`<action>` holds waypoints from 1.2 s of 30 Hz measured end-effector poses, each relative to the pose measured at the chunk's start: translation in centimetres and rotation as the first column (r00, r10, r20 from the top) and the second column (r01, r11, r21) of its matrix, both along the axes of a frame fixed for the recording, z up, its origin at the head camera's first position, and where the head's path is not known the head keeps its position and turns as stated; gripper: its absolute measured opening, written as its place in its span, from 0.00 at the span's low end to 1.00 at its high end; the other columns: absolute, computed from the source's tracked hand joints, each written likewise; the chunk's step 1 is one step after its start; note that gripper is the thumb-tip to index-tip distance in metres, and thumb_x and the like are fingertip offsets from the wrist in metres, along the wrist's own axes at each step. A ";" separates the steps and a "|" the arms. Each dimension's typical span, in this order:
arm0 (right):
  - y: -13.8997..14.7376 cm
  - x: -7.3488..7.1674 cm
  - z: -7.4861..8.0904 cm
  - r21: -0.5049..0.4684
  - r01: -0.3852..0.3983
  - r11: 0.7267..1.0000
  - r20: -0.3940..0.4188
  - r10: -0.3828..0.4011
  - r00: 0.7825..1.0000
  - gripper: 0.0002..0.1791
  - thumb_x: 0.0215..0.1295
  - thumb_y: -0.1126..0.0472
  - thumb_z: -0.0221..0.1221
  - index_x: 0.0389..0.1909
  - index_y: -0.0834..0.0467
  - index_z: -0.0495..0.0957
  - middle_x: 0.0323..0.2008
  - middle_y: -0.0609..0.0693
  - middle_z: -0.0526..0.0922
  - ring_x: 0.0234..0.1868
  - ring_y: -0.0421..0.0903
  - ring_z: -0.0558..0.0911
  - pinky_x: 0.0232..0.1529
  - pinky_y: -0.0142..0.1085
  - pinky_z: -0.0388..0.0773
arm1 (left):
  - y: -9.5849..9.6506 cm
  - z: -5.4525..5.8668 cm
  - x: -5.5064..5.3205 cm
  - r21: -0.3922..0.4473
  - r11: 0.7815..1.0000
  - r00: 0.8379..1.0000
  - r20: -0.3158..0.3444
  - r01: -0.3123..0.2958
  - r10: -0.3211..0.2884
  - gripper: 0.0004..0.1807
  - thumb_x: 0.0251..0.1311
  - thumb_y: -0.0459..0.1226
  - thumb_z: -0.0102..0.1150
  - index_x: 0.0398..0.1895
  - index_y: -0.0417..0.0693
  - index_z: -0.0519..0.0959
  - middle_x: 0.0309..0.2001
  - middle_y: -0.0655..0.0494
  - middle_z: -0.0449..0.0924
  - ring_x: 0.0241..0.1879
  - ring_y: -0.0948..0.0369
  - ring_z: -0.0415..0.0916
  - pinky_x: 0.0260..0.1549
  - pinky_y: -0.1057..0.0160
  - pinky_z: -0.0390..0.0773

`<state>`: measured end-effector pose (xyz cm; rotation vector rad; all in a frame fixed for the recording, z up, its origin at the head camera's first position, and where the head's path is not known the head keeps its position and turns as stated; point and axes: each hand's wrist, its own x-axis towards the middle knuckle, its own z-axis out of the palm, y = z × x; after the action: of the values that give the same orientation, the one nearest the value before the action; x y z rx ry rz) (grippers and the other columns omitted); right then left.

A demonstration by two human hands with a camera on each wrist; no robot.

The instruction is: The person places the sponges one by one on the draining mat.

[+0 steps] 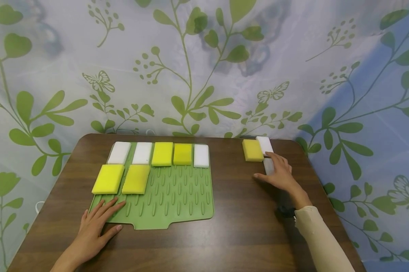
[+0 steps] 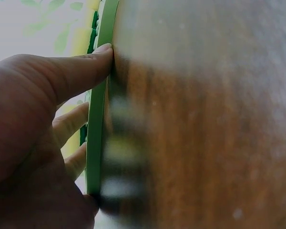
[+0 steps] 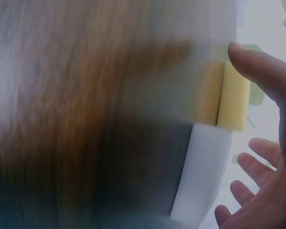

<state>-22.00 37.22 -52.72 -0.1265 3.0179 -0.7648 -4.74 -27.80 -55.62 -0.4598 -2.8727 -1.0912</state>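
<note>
My left hand [image 1: 93, 230] rests on the near left corner of a green ribbed mat [image 1: 191, 196], fingers spread; the left wrist view shows the thumb [image 2: 86, 71] at the mat's edge. On the mat lie three white sponges and several yellow sponges, including a yellow sponge [image 1: 135, 179] just beyond the left fingers. At the right, my right hand [image 1: 280, 173] reaches over a white sponge [image 1: 268, 166], partly hidden by it, with thumb and fingers apart around it. Beyond lie a yellow sponge [image 1: 253, 150] and another white sponge [image 1: 264, 142].
The mat and sponges lie on a dark brown wooden table [image 1: 231, 234]. Behind it hangs a pale curtain [image 1: 204, 68] printed with green leaves, close to the table's far edge. A dark band [image 1: 286, 210] is at the right wrist.
</note>
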 end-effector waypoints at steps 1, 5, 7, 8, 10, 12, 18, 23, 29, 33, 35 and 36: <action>0.2 0.0 0.0 0.002 0.006 1.000 0.004 -0.006 1.000 0.63 0.57 0.33 0.77 0.85 0.54 0.56 0.84 0.67 0.59 0.80 0.75 0.54 0.68 0.73 0.52 | 0.0 0.0 0.0 -0.001 1.000 1.000 0.000 0.000 0.000 0.39 0.68 0.39 0.72 0.81 0.62 0.70 0.82 0.38 0.63 0.78 0.21 0.50 0.67 0.09 0.30; 0.8 0.1 0.0 -0.001 0.028 1.000 0.015 -0.028 0.999 0.64 0.57 0.32 0.76 0.86 0.55 0.55 0.83 0.67 0.58 0.79 0.74 0.54 0.65 0.71 0.54 | 0.1 0.1 0.0 -0.006 1.000 1.000 -0.001 -0.002 0.002 0.38 0.68 0.39 0.72 0.81 0.61 0.70 0.82 0.38 0.63 0.78 0.21 0.50 0.67 0.09 0.31; 1.1 0.1 -0.1 -0.001 0.036 0.999 0.018 -0.036 0.999 0.63 0.57 0.32 0.76 0.85 0.55 0.56 0.83 0.67 0.59 0.79 0.74 0.54 0.64 0.71 0.55 | 0.1 0.1 0.0 -0.007 1.000 1.000 0.000 -0.004 0.004 0.38 0.69 0.39 0.72 0.81 0.61 0.70 0.82 0.38 0.63 0.78 0.21 0.50 0.67 0.09 0.31; 1.2 0.1 -0.1 0.002 0.041 0.999 0.018 -0.041 0.999 0.63 0.57 0.32 0.76 0.85 0.55 0.56 0.83 0.67 0.59 0.79 0.74 0.55 0.64 0.71 0.55 | 0.1 0.2 0.0 -0.007 1.000 1.000 0.000 -0.005 0.005 0.38 0.69 0.39 0.72 0.81 0.62 0.70 0.82 0.38 0.63 0.78 0.21 0.50 0.67 0.09 0.31; 1.5 0.2 -0.2 0.006 0.048 0.999 0.021 -0.048 0.999 0.63 0.57 0.32 0.76 0.85 0.55 0.57 0.83 0.67 0.59 0.78 0.74 0.55 0.63 0.71 0.55 | 0.2 0.2 0.0 -0.008 1.000 1.000 0.001 -0.005 0.005 0.38 0.69 0.39 0.71 0.81 0.62 0.70 0.82 0.38 0.63 0.78 0.21 0.50 0.67 0.09 0.32; 1.7 0.3 -0.3 0.013 0.055 0.998 0.023 -0.056 0.998 0.62 0.56 0.32 0.76 0.84 0.55 0.58 0.82 0.67 0.60 0.78 0.74 0.56 0.63 0.70 0.55 | 0.2 0.2 0.0 -0.006 1.000 1.000 -0.001 -0.004 0.004 0.38 0.69 0.39 0.72 0.81 0.62 0.70 0.82 0.37 0.63 0.78 0.21 0.50 0.66 0.08 0.32; 2.2 0.8 -0.7 0.035 0.067 0.997 0.038 -0.069 0.997 0.65 0.54 0.29 0.76 0.84 0.57 0.57 0.83 0.67 0.60 0.76 0.75 0.57 0.61 0.71 0.56 | 0.2 0.1 0.0 -0.001 1.000 1.000 -0.003 -0.002 0.002 0.38 0.69 0.39 0.71 0.81 0.62 0.70 0.82 0.37 0.63 0.78 0.21 0.50 0.66 0.08 0.31; 2.5 1.4 -1.0 0.037 0.072 0.997 0.061 -0.074 0.995 0.67 0.53 0.28 0.76 0.85 0.55 0.54 0.82 0.68 0.58 0.77 0.75 0.55 0.62 0.72 0.55 | 0.1 0.0 0.0 -0.002 1.000 1.000 -0.003 -0.002 0.002 0.38 0.69 0.39 0.71 0.81 0.61 0.69 0.82 0.38 0.63 0.78 0.21 0.50 0.67 0.09 0.30; 2.7 2.1 -1.0 0.021 0.058 0.998 0.083 -0.059 0.995 0.65 0.58 0.32 0.75 0.86 0.56 0.53 0.82 0.70 0.56 0.76 0.76 0.55 0.61 0.72 0.55 | 0.1 -0.1 0.1 -0.009 1.000 1.000 -0.005 -0.003 0.003 0.39 0.68 0.38 0.72 0.81 0.61 0.70 0.83 0.40 0.62 0.79 0.22 0.50 0.67 0.09 0.31; 2.9 2.3 -1.0 0.017 0.053 0.998 0.076 -0.054 0.996 0.62 0.61 0.36 0.74 0.86 0.58 0.53 0.81 0.72 0.56 0.76 0.77 0.54 0.61 0.72 0.56 | 0.1 -0.2 0.1 -0.016 1.000 1.000 -0.010 -0.005 0.005 0.39 0.68 0.38 0.72 0.81 0.62 0.70 0.83 0.40 0.63 0.78 0.22 0.51 0.66 0.08 0.33; 2.9 2.4 -1.1 0.019 0.054 0.998 0.071 -0.055 0.996 0.61 0.62 0.37 0.74 0.86 0.59 0.53 0.81 0.72 0.56 0.75 0.77 0.55 0.61 0.73 0.56 | 0.1 -0.2 0.1 -0.017 1.000 1.000 -0.010 -0.005 0.005 0.39 0.67 0.38 0.72 0.81 0.62 0.70 0.82 0.39 0.63 0.78 0.21 0.51 0.66 0.08 0.33; 2.9 2.4 -1.0 0.014 0.055 0.998 0.069 -0.056 0.996 0.61 0.62 0.38 0.74 0.85 0.59 0.53 0.81 0.72 0.56 0.75 0.77 0.55 0.61 0.73 0.55 | 0.1 -0.2 0.0 -0.018 1.000 1.000 -0.008 -0.005 0.005 0.39 0.67 0.38 0.72 0.81 0.62 0.70 0.82 0.39 0.63 0.78 0.21 0.51 0.66 0.08 0.33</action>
<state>-19.62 40.08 -53.75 -0.0150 2.9712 -0.7385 -4.71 -27.74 -55.82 -0.4569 -2.8773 -1.0610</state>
